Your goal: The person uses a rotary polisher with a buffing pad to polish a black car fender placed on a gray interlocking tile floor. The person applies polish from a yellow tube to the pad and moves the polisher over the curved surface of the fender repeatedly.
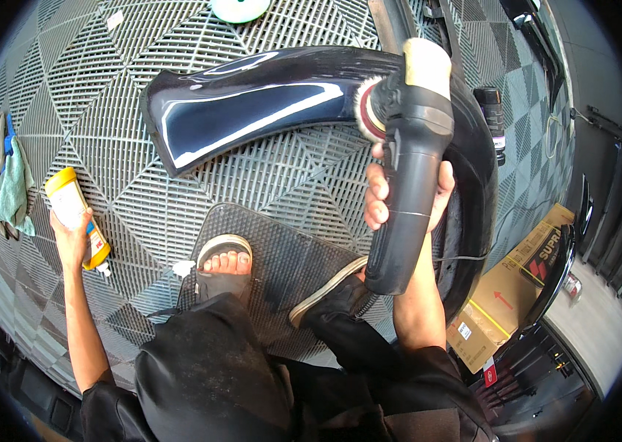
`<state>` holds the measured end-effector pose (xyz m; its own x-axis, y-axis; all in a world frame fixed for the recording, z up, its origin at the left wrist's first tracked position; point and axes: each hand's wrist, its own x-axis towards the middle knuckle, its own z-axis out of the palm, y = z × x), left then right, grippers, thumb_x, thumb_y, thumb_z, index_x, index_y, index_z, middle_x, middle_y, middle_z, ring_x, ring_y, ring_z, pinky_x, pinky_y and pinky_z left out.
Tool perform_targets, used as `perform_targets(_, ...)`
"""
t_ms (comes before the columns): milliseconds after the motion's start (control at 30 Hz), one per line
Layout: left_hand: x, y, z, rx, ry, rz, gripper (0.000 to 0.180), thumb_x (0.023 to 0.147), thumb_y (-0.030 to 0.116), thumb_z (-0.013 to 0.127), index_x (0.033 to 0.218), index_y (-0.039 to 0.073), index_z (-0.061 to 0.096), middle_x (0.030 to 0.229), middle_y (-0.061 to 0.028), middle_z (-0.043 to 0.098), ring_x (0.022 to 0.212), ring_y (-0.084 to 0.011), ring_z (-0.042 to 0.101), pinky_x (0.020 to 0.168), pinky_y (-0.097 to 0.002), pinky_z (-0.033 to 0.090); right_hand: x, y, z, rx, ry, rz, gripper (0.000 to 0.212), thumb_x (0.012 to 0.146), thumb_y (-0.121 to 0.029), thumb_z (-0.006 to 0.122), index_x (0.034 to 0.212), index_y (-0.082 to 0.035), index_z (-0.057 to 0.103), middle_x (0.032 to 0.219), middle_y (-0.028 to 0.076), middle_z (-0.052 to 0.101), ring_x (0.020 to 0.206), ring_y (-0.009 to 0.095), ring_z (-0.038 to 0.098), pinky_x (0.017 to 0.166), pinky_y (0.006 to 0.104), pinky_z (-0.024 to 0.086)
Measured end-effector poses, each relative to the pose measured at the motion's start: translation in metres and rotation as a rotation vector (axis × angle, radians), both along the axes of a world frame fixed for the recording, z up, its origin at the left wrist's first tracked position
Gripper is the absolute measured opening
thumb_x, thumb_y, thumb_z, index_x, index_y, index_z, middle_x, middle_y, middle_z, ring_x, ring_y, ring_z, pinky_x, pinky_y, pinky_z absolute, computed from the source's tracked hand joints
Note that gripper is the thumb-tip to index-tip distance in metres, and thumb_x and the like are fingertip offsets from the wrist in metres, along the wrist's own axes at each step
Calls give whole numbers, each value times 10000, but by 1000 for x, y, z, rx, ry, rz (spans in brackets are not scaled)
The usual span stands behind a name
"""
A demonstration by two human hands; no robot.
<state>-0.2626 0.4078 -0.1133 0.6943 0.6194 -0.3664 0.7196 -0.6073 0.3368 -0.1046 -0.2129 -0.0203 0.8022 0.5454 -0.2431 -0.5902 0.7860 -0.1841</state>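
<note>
My left hand (70, 241) is wrapped round a squeeze bottle (65, 200), white-labelled and yellow at both ends. Its narrow white nozzle points down toward me. In my right hand (376, 199) is a black handheld polisher (418, 147) with a cream-coloured end. The fingers close round its grip from below, and the palm is hidden behind the body. A round polishing pad (370, 110), pale with a dark red ring, faces a glossy dark car body panel (252, 114). Whether the pad touches the panel I cannot tell.
Grey slatted tiles (134, 110) cover the floor. My feet rest on a dark textured mat (274, 258). Cloths (11, 188) lie far left, a pale green disc (240, 7) at the top. On the right are a black bottle (490, 121) and a cardboard box (499, 309).
</note>
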Motion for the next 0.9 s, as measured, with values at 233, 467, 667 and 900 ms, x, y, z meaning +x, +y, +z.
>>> perform_targets(233, 16, 4, 8, 269, -26, -79, 1076, 843, 575, 780, 1549, -91, 315, 1512, -302, 457, 1401, -401, 475, 1171, -460, 368, -1, 6, -2, 71, 14, 11, 976, 935, -641, 596, 1458, 140, 335, 1038, 282, 615, 799, 402, 704, 660, 493, 597)
perform_targets(467, 195, -131, 70, 126, -705, -327, 771, 929, 467, 744, 1468, -35, 515, 1500, -248, 521, 1403, -332, 489, 1188, -418, 347, -3, 2, -5, 36, 7, 22, 986, 940, -691, 568, 1428, 141, 363, 1046, 291, 630, 827, 414, 719, 687, 500, 611)
perform_targets(667, 349, -414, 107, -1237, -800, -732, 649, 948, 548, 673, 1256, -23, 694, 1171, -167, 723, 1134, -245, 675, 981, -378, 523, 2, 6, -1, 82, 70, 60, 1056, 915, -789, 519, 1422, 127, 381, 1054, 298, 633, 825, 443, 710, 693, 535, 595)
perform_targets(900, 384, -498, 107, -1194, -462, -999, 664, 770, 571, 847, 1152, 35, 758, 998, -92, 765, 802, -178, 728, 779, -315, 588, 3, -1, 5, 169, 161, 69, 984, 932, -774, 491, 1370, 102, 394, 1190, 310, 550, 869, 423, 651, 708, 524, 542)
